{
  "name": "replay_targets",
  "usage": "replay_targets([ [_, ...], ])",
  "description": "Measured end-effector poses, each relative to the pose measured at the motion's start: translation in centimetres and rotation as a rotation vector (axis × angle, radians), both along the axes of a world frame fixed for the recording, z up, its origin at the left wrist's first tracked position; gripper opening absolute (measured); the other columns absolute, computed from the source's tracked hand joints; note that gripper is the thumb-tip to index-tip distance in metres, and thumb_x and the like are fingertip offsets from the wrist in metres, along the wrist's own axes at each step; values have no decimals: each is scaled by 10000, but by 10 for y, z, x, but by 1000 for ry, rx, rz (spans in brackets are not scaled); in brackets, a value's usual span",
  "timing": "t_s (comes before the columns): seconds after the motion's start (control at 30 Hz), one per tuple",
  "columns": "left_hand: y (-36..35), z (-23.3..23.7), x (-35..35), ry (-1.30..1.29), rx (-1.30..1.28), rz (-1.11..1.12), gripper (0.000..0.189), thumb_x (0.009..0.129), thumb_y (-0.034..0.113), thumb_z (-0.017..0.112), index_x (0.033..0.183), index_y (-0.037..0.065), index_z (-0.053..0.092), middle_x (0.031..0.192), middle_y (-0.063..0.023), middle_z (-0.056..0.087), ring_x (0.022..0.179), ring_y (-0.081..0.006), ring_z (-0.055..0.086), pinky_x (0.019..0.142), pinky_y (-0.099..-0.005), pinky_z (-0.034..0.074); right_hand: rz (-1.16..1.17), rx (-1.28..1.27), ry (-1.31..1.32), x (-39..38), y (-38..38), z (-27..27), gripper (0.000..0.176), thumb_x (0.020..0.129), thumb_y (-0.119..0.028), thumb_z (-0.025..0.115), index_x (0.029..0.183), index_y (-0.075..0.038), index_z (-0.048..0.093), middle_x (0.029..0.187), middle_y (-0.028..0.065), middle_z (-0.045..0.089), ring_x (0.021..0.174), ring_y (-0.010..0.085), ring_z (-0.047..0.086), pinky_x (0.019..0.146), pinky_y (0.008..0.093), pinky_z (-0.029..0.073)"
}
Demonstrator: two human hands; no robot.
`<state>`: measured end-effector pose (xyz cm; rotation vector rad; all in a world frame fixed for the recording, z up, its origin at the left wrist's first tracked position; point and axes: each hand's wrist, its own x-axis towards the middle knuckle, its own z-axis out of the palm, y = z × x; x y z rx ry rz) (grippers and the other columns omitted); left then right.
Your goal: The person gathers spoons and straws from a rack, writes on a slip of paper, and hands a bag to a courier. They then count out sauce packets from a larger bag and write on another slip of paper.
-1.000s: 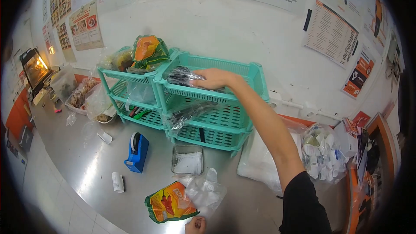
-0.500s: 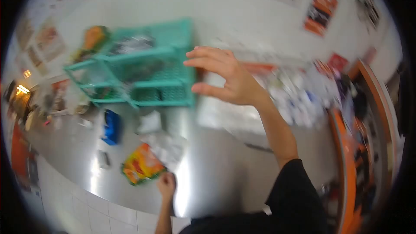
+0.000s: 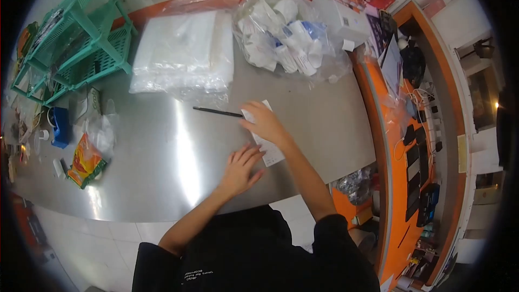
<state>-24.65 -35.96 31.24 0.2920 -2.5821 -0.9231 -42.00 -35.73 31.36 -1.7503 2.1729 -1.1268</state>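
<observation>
My right hand (image 3: 265,123) is over a narrow white paper slip (image 3: 274,155), covering its middle. Its thumb and fingertips close around the right end of a black pen (image 3: 216,111), whose length points left along the steel table (image 3: 157,157). Just below and to the left, my left hand (image 3: 240,170) is open with its fingers spread, fingertips right by the slip's left edge. Above the pen lies a stack of clear plastic bags (image 3: 184,54). A large clear bag of crumpled white and blue wrappers (image 3: 292,38) is beside that stack.
At the far left stand green plastic shelf trays (image 3: 86,43), a blue tape dispenser (image 3: 59,127) and an orange-yellow food packet (image 3: 86,161). An orange-edged cabinet (image 3: 381,146) with papers, cables and black devices borders the table's right side.
My view has swung down and to the right. My right hand has come from in front of the green trays to the pen and slip; my left hand has left the food packet.
</observation>
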Motion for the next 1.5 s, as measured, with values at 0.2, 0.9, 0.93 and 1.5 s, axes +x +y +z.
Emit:
replay_targets([
  [0.2, 19, -16, -22, -192, -126, 142, 454, 743, 280, 569, 1160, 139, 459, 1210, -38, 413, 1170, -230, 315, 883, -423, 254, 178, 283, 379, 8, -49, -6, 124, 613, -70, 581, 695, 2, 521, 731, 107, 518, 674, 299, 516, 638, 348, 440],
  [0.9, 34, -10, -46, -279, -233, 145, 217, 779, 275, 547, 994, 269, 568, 1259, -1, 374, 1198, -282, 265, 861, -473, 225, -20, -15, -414, -16, 128, -32, 273, 714, -80, 605, 532, -37, 405, 471, 87, 389, 400, 183, 377, 405, 291, 321],
  [0.93, 34, -11, -47, -280, -238, 150, 215, 769, 276, 556, 984, 265, 575, 1256, 0, 374, 1200, -287, 257, 857, -472, 226, -18, -20, -411, -16, 126, -31, 277, 713, -78, 604, 531, -36, 399, 470, 88, 385, 400, 187, 374, 405, 294, 321],
  [1.5, 36, -11, -46, -272, -213, 175, 211, 751, 277, 569, 961, 280, 589, 1264, -13, 358, 1213, -304, 228, 863, -493, 211, -86, -80, -344, -13, 127, -31, 275, 714, -62, 584, 529, -33, 383, 466, 96, 373, 392, 203, 375, 400, 311, 324],
])
